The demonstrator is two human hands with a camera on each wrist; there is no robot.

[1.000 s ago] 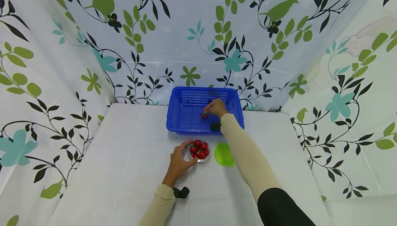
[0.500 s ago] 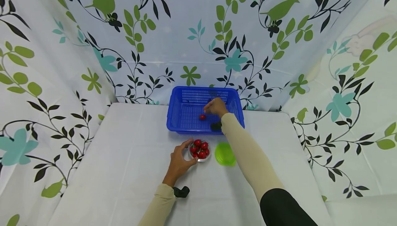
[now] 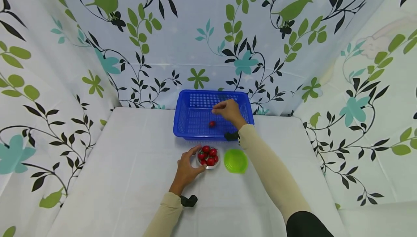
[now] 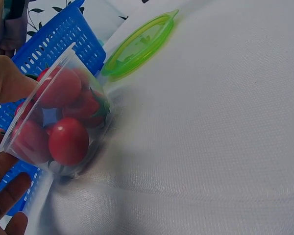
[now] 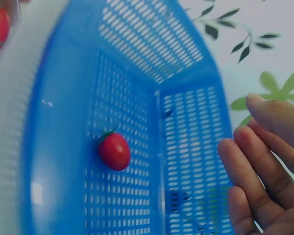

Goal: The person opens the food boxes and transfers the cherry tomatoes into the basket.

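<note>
My left hand holds a small clear plastic container on the table, thumb on one side and fingers on the other. Several red cherry tomatoes with green stems fill it. Over the blue plastic basket hovers my right hand, empty, with its fingers loosely bent and together. One cherry tomato lies on the basket's perforated floor, below and to the left of that hand in the head view.
A bright green lid lies flat to the right of the container, in front of the basket. The white-covered table meets a leaf-patterned curtain just behind the basket.
The cherry tomato has left my right fingers and now lies on the basket floor. My right hand has risen slightly off it and loosened. The left hand stays at the container.
</note>
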